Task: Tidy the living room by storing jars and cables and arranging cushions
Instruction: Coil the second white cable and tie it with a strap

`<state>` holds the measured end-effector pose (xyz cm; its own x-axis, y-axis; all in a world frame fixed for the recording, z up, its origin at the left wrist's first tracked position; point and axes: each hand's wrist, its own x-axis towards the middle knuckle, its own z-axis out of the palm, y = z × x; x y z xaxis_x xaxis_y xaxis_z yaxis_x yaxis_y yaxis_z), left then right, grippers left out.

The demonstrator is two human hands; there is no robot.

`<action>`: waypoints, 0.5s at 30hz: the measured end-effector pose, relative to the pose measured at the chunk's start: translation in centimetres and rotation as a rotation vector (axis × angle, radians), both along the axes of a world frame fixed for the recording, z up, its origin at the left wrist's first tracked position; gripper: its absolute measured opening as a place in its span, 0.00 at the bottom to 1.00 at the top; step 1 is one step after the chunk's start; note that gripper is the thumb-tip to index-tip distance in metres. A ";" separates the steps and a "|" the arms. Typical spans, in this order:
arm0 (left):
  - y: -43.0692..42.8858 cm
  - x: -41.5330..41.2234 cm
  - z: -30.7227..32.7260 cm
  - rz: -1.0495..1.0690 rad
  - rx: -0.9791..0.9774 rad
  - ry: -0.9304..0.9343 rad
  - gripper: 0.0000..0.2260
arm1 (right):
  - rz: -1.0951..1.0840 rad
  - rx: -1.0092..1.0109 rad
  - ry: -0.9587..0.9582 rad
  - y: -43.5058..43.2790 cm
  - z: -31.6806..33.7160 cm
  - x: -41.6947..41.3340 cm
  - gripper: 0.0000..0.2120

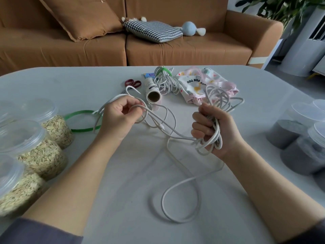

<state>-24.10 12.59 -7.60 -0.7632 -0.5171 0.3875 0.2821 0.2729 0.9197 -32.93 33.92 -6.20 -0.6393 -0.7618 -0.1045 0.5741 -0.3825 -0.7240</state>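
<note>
A long white cable (181,189) trails in loose loops over the grey table (88,81). My right hand (213,132) grips a bundle of its coils, held upright. My left hand (121,117) pinches a strand of the same cable a little to the left. Another white cable bundle (166,80) tied with a green strap lies at the table's far side. Clear jars of pale flakes (40,152) stand at the left, jars of dark grey powder (297,143) at the right. On the brown sofa (175,48) lie a brown cushion (82,16) and a checked cushion (153,30).
A green strap loop (77,120) lies beside the left jars. Red-handled scissors (132,84), a cardboard-core roll (152,91) and a printed pink cloth bag (198,83) sit at the far middle. A blue plush toy (189,28) rests on the sofa.
</note>
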 end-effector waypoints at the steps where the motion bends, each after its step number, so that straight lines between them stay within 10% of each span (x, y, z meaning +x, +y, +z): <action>1: 0.0 0.0 0.1 -0.018 0.075 0.009 0.04 | 0.139 0.025 -0.034 0.2 0.1 -0.3 0.14; 7: 0.1 -0.1 0.7 -0.147 0.431 0.067 0.07 | 0.632 0.198 -0.015 1.4 0.2 -0.4 0.11; 15: 2.1 0.8 0.8 -0.028 -0.270 -0.023 0.12 | 0.551 0.224 0.199 0.3 0.2 2.2 0.07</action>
<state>-23.34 14.69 -6.84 -0.7860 -0.3759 0.4908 0.2728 0.5015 0.8210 -30.75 34.20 -5.98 -0.1821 -0.9586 -0.2190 0.4898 0.1047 -0.8655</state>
